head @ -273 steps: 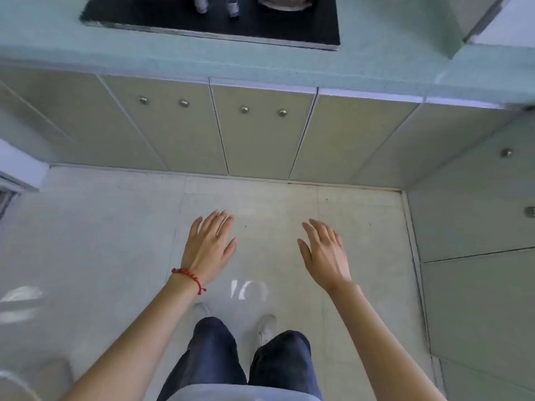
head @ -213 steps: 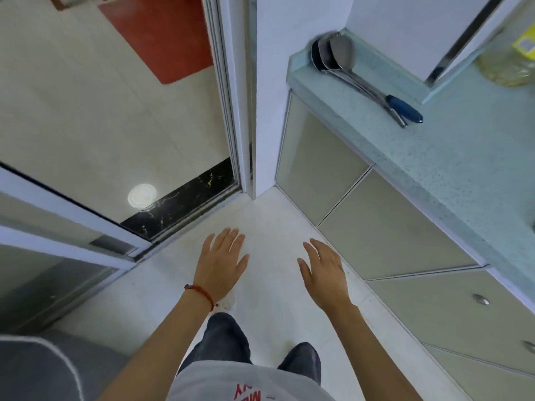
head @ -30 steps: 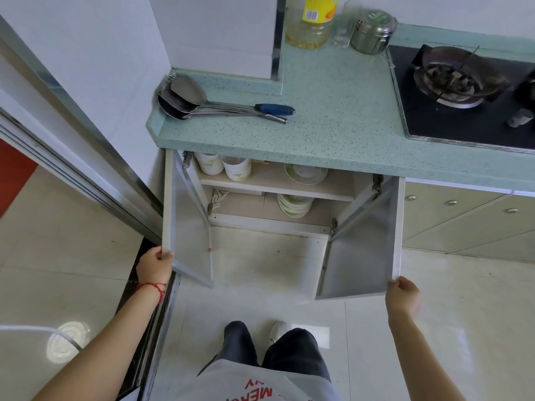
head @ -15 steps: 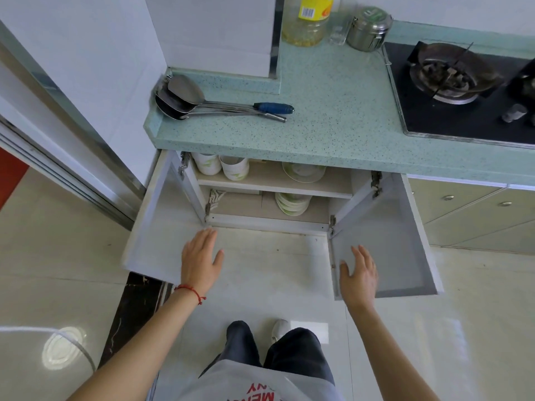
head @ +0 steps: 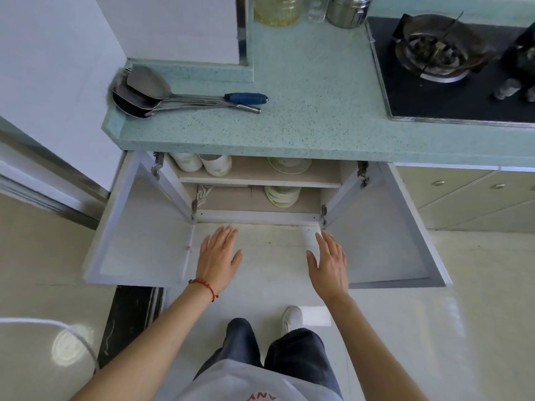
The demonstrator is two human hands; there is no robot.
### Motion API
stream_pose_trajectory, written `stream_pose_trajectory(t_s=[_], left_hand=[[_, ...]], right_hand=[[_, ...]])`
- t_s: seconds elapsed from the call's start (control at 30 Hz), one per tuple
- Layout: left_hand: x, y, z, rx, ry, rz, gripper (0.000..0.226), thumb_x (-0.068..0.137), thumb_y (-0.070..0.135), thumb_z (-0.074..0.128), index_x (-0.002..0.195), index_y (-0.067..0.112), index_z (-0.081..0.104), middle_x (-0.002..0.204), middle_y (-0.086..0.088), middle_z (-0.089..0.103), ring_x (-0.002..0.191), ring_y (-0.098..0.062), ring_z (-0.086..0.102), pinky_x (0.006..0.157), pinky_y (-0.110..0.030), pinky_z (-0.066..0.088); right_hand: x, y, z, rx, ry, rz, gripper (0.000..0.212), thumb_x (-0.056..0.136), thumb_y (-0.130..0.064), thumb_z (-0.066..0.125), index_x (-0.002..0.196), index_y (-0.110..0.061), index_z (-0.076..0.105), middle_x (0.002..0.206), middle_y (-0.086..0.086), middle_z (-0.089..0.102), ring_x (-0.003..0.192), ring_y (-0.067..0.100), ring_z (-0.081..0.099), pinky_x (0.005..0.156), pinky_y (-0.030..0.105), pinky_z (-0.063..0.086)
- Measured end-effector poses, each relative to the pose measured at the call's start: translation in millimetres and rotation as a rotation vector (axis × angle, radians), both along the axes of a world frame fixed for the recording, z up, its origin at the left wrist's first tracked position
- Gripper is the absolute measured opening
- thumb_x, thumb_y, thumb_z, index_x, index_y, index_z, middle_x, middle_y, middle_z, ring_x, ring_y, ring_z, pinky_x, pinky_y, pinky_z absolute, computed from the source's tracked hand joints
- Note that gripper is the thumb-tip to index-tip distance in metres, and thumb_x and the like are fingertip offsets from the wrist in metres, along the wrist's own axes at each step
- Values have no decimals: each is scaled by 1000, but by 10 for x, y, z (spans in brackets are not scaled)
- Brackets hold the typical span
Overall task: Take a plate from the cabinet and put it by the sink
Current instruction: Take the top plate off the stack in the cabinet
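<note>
The cabinet [head: 257, 180] under the counter stands wide open, its left door [head: 139, 233] and right door [head: 382, 227] swung out to the sides. A stack of white plates with green marks [head: 282, 195] sits on the lower shelf. Another plate [head: 289, 164] lies on the upper shelf beside two white cups [head: 202, 163]. My left hand [head: 218, 257], with a red cord at the wrist, and my right hand [head: 330, 261] hover flat and empty, fingers spread, in front of the cabinet opening and between the doors. No sink is in view.
On the speckled green counter [head: 318, 111] lie metal ladles and a blue-handled utensil [head: 185, 95]. A gas stove [head: 451, 68] fills the right of the counter. An oil bottle [head: 278, 10] and a steel canister [head: 347, 8] stand at the back. A doorway threshold [head: 127, 319] is at lower left.
Both hands have let go of the door edges and come inward toward the cabinet opening. The two doors have swung wider open.
</note>
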State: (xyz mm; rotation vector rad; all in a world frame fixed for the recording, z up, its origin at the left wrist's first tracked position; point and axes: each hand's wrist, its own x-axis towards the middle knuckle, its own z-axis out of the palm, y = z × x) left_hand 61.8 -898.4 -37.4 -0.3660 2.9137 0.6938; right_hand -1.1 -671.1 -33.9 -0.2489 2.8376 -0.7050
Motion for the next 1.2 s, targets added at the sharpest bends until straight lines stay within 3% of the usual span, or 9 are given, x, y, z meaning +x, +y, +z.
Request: stream_pose_trajectory(t_s=[0.17, 0.53, 0.87, 1.03, 1.2], left_hand=[[-265, 310, -89, -17, -25, 16, 49, 90, 23, 48, 135, 6, 39, 144, -15, 40, 137, -31, 31, 111, -49, 23], [-939, 766, -522, -1, -95, 40, 50, 93, 25, 42, 139, 9, 31, 150, -12, 31, 141, -26, 22, 116, -43, 16], [-1540, 711, -1234, -4, -110, -2, 50, 91, 24, 44, 137, 8, 35, 147, -12, 36, 140, -27, 27, 114, -46, 22], [-1803, 642, -1754, -31, -105, -24, 65, 84, 43, 19, 136, 8, 36, 146, -12, 39, 138, -28, 30, 113, -46, 24], [-2016, 583, -2314, -13, -71, -41, 67, 84, 45, 17, 136, 8, 37, 145, -13, 39, 138, -29, 30, 114, -42, 19]], right_hand=[[-339, 226, -88, 29, -55, 67, 49, 95, -26, 42, 140, -8, 33, 150, 12, 33, 140, 26, 25, 116, 37, 16], [-1016, 465, -513, 26, -116, 111, 50, 96, -26, 40, 141, -9, 29, 151, 10, 31, 141, 24, 22, 117, 36, 13], [-1438, 301, -1324, -40, -105, 44, 48, 94, -21, 47, 137, -4, 37, 147, 15, 38, 138, 29, 31, 114, 38, 19], [-1641, 214, -1858, -59, -83, 26, 47, 94, -21, 47, 137, -4, 38, 145, 17, 40, 136, 31, 34, 114, 38, 22], [-1866, 118, -2437, -63, -72, 40, 46, 94, -21, 46, 136, -4, 38, 145, 17, 39, 136, 31, 33, 114, 38, 21]])
